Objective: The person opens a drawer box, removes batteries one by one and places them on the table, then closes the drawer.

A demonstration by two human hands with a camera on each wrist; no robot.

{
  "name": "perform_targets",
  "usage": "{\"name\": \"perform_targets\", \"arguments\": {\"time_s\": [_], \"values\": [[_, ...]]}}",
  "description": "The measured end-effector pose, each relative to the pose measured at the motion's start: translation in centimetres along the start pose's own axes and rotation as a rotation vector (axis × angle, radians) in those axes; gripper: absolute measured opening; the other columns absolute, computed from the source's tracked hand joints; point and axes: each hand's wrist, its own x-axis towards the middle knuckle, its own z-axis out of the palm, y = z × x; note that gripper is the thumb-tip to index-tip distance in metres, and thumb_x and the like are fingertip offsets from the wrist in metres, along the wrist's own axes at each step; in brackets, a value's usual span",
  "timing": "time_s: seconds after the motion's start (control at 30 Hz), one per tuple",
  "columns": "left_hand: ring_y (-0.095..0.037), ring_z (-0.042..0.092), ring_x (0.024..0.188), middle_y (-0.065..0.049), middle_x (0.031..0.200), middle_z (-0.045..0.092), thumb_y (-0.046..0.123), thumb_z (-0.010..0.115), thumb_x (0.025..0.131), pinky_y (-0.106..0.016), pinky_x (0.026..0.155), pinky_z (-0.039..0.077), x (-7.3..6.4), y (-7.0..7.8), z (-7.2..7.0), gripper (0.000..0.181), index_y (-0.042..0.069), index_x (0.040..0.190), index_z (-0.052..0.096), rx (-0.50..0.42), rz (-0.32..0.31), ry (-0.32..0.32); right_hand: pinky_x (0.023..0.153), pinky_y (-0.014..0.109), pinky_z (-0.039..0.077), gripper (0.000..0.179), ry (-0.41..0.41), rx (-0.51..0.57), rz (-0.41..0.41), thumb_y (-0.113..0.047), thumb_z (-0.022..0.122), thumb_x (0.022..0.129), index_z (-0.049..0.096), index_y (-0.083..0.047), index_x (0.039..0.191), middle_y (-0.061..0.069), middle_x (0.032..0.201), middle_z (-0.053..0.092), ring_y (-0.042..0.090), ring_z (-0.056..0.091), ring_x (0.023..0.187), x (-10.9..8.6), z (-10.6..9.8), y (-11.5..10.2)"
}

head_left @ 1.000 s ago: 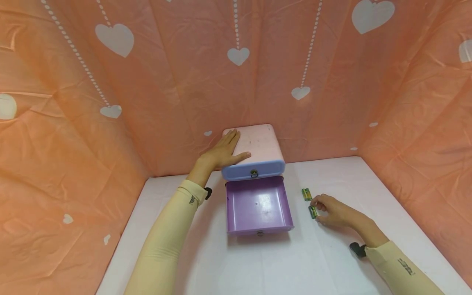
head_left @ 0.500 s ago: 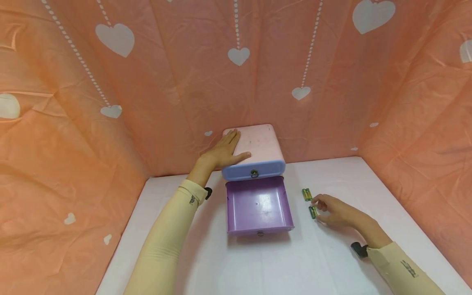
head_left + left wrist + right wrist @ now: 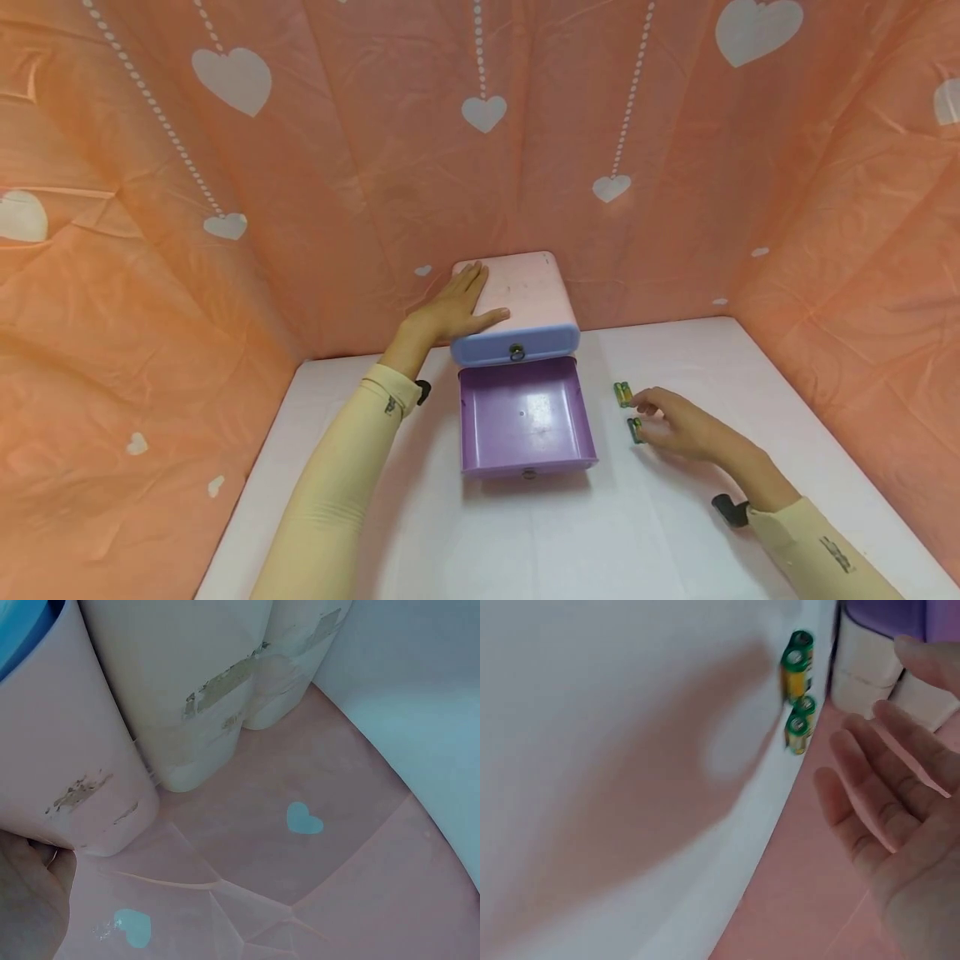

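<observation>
A pink drawer box (image 3: 525, 292) with a blue upper drawer front (image 3: 540, 343) stands against the back cloth. My left hand (image 3: 453, 308) lies with spread fingers on its top, at the left edge. Below, a purple drawer (image 3: 528, 417) is pulled out and bare inside. To its right lie two pairs of green and yellow batteries, a far pair (image 3: 623, 394) and a near pair (image 3: 634, 431). Over the near pair hovers my right hand (image 3: 682, 425), its thumb hiding part of that pair. The right wrist view shows relaxed fingers (image 3: 866, 787) apart from the batteries (image 3: 796, 675), holding nothing.
White cloth covers the table (image 3: 600, 533). Orange-pink curtains (image 3: 390, 167) with white hearts enclose the back and both sides. In the left wrist view, the box's side (image 3: 180, 682) shows scuffed patches close to the back cloth.
My right thumb has moved forward and now covers part of the near battery pair; the right fingers have shifted slightly away. The left hand, drawer box and batteries stay put.
</observation>
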Motion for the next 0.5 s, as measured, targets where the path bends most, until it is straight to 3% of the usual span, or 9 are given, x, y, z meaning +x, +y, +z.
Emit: {"name": "perform_targets", "arguments": {"time_s": [0.2,0.37,0.5], "values": [[-0.019,-0.009,0.154,-0.008,0.169,-0.007,0.079,0.037,0.091,-0.04,0.124,0.004,0.1,0.0,0.0,0.106,0.01,0.162,-0.002,-0.001,-0.002,0.0,0.081,0.04,0.055,0.036,0.075,0.059,-0.112,-0.011,0.077,0.088,0.062,-0.001,0.12,0.009,0.106,0.068,0.026,0.062,0.096,0.2,0.5,-1.0],[-0.02,-0.007,0.155,-0.007,0.169,-0.007,0.079,0.038,0.091,-0.041,0.124,0.005,0.0,0.0,0.0,0.106,0.011,0.162,-0.002,-0.001,-0.006,-0.003,0.077,0.035,0.055,0.034,0.14,0.07,-0.232,-0.003,0.078,0.085,0.064,-0.006,0.115,0.0,0.102,0.067,0.023,0.064,0.089,0.3,0.7,-2.1],[-0.02,-0.007,0.154,-0.006,0.169,-0.008,0.079,0.038,0.091,-0.041,0.124,0.005,-0.1,0.1,-0.1,0.106,0.011,0.162,-0.002,-0.005,-0.008,-0.006,0.075,0.033,0.056,0.037,0.175,0.072,-0.28,-0.002,0.08,0.082,0.065,-0.01,0.115,-0.007,0.101,0.066,0.02,0.064,0.085,0.3,0.7,-3.0]]}}
